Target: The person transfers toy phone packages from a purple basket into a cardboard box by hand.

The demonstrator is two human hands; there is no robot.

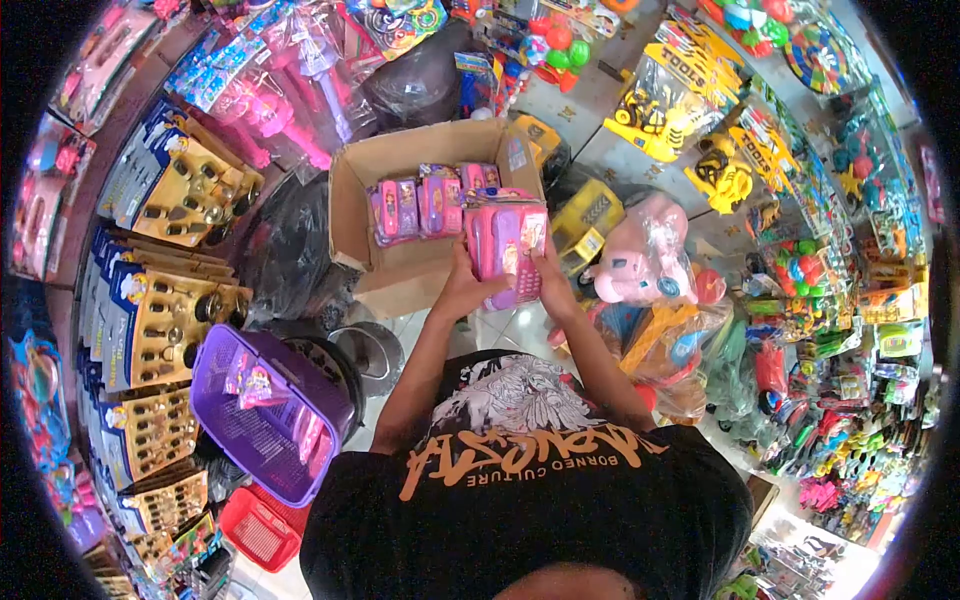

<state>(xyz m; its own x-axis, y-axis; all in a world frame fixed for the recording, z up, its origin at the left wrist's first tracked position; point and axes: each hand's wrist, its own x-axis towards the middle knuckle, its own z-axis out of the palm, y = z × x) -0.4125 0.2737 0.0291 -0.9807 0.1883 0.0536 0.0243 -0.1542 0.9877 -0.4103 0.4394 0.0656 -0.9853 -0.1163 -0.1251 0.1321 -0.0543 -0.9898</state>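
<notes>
Hands (464, 290) partly hide the pink-and-purple packs (510, 243) they hold.

Packs (440, 205) sit in carton (405, 283), held pack (508, 262) between hands (464, 293) at its near right corner, basket (258, 440) with small packets (250, 383) inside nearer left, second basket (262, 532) beside that, carded sets (192, 315) farther left, bagged toys (645, 250) right of carton.

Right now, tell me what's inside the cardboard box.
Purple-and-pink packs show inside the cardboard box. Whatever lies beneath them, or behind the held bundle, is covered and cannot be seen.
</notes>
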